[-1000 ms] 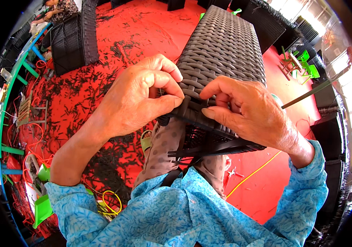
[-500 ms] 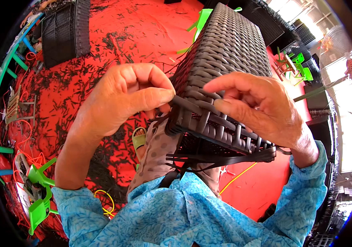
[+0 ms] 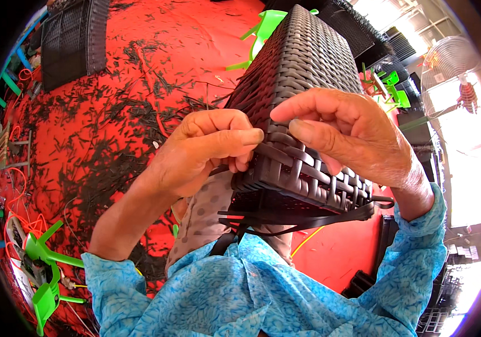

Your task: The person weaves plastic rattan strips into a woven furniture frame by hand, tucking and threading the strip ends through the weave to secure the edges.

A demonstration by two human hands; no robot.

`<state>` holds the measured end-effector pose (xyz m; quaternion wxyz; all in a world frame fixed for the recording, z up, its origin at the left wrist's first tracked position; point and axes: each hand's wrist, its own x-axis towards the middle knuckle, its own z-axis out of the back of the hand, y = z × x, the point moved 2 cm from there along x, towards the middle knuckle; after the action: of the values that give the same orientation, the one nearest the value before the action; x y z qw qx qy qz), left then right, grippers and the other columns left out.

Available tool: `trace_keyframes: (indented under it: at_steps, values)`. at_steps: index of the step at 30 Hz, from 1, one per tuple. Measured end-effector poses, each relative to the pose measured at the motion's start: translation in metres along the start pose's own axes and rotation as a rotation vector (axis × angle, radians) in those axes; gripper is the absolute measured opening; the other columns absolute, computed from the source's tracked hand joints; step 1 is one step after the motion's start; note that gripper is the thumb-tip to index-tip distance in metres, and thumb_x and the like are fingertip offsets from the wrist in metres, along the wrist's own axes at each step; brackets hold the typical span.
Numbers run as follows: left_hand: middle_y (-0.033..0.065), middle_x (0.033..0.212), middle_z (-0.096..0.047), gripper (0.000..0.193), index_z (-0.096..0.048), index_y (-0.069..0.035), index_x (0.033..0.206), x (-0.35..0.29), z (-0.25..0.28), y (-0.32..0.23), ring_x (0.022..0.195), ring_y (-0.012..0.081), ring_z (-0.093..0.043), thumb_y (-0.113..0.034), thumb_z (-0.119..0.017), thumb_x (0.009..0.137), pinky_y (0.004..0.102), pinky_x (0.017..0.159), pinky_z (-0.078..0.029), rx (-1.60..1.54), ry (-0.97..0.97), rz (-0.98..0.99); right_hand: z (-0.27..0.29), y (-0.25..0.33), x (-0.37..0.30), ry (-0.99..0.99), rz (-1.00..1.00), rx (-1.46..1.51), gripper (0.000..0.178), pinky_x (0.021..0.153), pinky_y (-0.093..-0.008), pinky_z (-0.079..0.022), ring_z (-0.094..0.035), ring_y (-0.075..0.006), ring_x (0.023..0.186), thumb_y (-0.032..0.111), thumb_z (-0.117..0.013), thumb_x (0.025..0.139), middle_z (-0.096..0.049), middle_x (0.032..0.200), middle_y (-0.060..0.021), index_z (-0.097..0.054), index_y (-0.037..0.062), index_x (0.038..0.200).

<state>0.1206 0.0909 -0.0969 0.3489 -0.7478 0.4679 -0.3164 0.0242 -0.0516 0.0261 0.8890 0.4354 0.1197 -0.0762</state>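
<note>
A dark brown woven wicker piece (image 3: 314,62), box-like, stands tilted in front of me with its near end by my lap. At its near left corner, my left hand (image 3: 209,149) is closed in a pinch on a flat wicker strand (image 3: 285,156) that runs along the edge weave; the pinched end is hidden by the fingers. My right hand (image 3: 358,137) hovers over the near rim, thumb and forefinger apart, with nothing visible between them. Loose dark strands (image 3: 296,224) hang below the near end.
Dark strand scraps (image 3: 100,151) litter the red floor (image 3: 178,33). Green plastic chairs (image 3: 267,28) stand behind the wicker piece and at the lower left. Another dark woven panel (image 3: 75,45) is at the far left. A standing fan (image 3: 454,73) is at the right.
My left hand has moved right, closer to the corner, and the strand stretched from it now lies against the weave. My right hand has shifted slightly left, its fingers still apart.
</note>
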Motion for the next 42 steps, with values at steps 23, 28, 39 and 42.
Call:
trace_keyframes:
  at_steps: [23, 28, 39, 42]
  values:
    - [0.0033, 0.09, -0.051, 0.01, -0.058, -0.004, 0.092, 0.007, -0.01, 0.059, 0.077, 0.0077, -0.05, -0.014, -0.058, 0.092, 0.0218, 0.069, -0.04, -0.399, 0.164, -0.418, 0.0, 0.008, -0.011, 0.081, -0.329, 0.135, 0.018, 0.044, -0.0165, -0.031, -0.044, 0.0006, 0.051, 0.023, -0.062, 0.092, -0.051, 0.062, 0.0072, -0.062, 0.0052, 0.087]
    - [0.004, 0.107, -0.045, 0.013, -0.064, -0.002, 0.096, -0.003, -0.013, 0.061, 0.082, 0.0042, -0.049, 0.001, -0.066, 0.083, 0.0185, 0.069, -0.04, -0.087, 0.042, -0.459, -0.004, 0.003, -0.018, 0.016, -0.26, 0.175, 0.019, 0.046, -0.0162, -0.035, -0.047, 0.0006, 0.055, 0.025, -0.06, 0.094, -0.053, 0.067, 0.0066, -0.061, 0.0065, 0.089]
    - [0.0045, 0.112, -0.043, 0.015, -0.066, 0.0, 0.098, -0.011, -0.013, 0.059, 0.081, 0.0041, -0.047, 0.002, -0.066, 0.083, 0.0171, 0.07, -0.041, 0.028, -0.007, -0.482, -0.006, 0.01, -0.012, -0.042, -0.152, 0.204, 0.017, 0.046, -0.0174, -0.033, -0.041, -0.0027, 0.056, 0.015, -0.063, 0.089, -0.05, 0.088, -0.0048, -0.058, -0.0003, 0.083]
    - [0.005, 0.113, -0.043, 0.015, -0.066, 0.001, 0.099, -0.012, -0.012, 0.059, 0.083, 0.0039, -0.048, 0.003, -0.065, 0.084, 0.0169, 0.072, -0.041, 0.041, -0.021, -0.487, -0.003, 0.013, -0.013, -0.042, -0.164, 0.173, 0.014, 0.046, -0.0168, -0.032, -0.041, -0.0019, 0.057, 0.012, -0.063, 0.089, -0.051, 0.087, -0.0052, -0.06, -0.0012, 0.085]
